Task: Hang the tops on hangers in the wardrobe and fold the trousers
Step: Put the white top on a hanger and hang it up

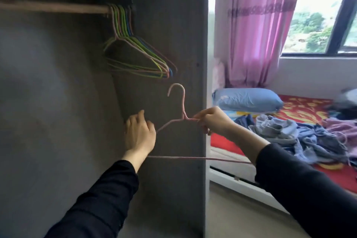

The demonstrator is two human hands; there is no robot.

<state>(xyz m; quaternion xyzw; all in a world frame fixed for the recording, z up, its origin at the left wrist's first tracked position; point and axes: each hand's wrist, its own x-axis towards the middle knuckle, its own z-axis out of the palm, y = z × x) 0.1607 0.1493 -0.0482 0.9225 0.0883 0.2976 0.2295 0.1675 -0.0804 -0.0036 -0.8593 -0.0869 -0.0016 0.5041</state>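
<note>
Rightward on the bed [309, 107] lie the clothes [289, 131]; right hand [212, 121] pinches the crosswise hanger [184, 106] at its neck, left hand [140, 135] hold unclear.

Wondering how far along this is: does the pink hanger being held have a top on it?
No: the pink hanger is bare, and the clothes lie heaped on the bed.

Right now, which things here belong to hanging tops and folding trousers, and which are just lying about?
For the job: pink hanger, pinched by the right hand, left hand at its end; spare hangers; wardrobe rail; clothes pile on the bed.
Lying about: blue pillow; pink curtain.
</note>
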